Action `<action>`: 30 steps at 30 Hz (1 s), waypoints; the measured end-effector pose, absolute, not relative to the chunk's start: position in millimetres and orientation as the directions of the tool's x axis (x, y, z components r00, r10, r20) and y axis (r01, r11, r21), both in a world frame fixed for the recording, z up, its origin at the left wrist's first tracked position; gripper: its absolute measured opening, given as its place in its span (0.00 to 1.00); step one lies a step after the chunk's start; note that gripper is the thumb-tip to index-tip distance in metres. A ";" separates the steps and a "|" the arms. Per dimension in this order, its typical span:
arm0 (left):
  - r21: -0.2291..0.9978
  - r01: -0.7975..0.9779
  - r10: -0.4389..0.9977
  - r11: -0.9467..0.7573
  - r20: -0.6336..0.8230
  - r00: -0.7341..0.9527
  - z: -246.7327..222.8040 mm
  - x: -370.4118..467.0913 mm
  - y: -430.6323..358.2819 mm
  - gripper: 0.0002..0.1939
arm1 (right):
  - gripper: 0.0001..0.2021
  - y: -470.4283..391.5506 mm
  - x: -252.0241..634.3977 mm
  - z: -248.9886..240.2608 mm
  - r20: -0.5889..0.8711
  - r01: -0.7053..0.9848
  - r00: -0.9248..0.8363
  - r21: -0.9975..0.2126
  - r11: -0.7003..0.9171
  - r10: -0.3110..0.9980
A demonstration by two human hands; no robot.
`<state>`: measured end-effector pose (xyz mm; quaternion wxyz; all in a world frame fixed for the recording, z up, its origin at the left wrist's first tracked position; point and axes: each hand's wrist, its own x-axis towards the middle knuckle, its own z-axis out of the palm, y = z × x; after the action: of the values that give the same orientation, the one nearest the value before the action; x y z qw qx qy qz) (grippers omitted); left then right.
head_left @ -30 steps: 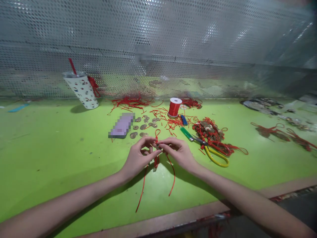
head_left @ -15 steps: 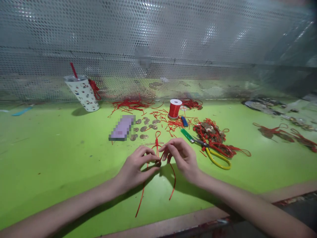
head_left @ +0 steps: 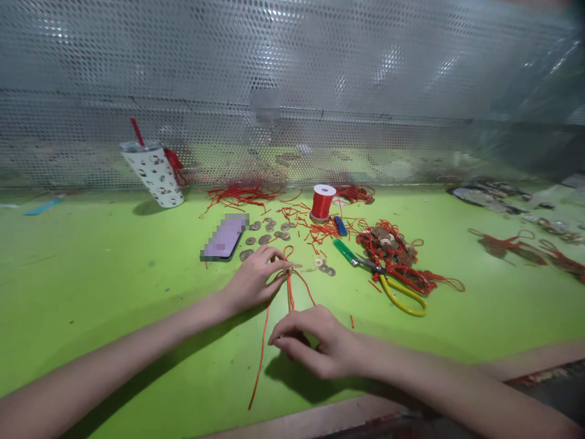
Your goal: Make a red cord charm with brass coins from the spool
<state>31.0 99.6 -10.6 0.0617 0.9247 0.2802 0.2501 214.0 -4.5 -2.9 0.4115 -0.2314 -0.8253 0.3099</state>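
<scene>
Right hand point(head_left: 315, 341), lower ctr of frame, fingers curled by the lower strands of the red cord point(head_left: 289, 289); can't make out if tips pinch it. Left hand point(head_left: 251, 274), mid-frame, pinches cord just below its top loop; a long strand hangs twd bottom edge. Yellow-handled scissors point(head_left: 404, 299) R of ctr, w/ coin-&-cord pile point(head_left: 386, 241) just beyond. Few coins point(head_left: 319, 263) near loop; more L, next to phone point(head_left: 223, 238). Farther back on green counter point(head_left: 114, 268): upright red spool point(head_left: 322, 204), patterned cup point(head_left: 155, 174) w/ straw, upper L, then mesh panel point(head_left: 183, 55) across top.
</scene>
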 end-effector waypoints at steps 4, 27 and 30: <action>0.216 0.524 0.563 -0.824 0.420 0.712 -15.8 31.3 100.7 0.14 | 0.13 -4.7 213.2 -2.0 0.429 0.151 -0.632 -0.749 0.646 0.646; 0.218 0.497 0.538 -0.840 0.456 0.709 -11.3 26.9 71.7 0.08 | 0.20 27.9 236.7 0.9 0.368 0.342 -0.401 -0.789 0.510 0.839; 0.237 0.460 0.516 -0.856 0.443 0.733 -11.7 23.6 63.6 0.07 | 0.19 40.5 242.8 -6.3 0.384 0.447 -0.403 -0.710 0.545 0.831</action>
<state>23.6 63.6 -11.7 0.0554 0.9291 0.2627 0.2542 242.8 40.5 -6.3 0.3714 -0.4010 -0.7965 0.2587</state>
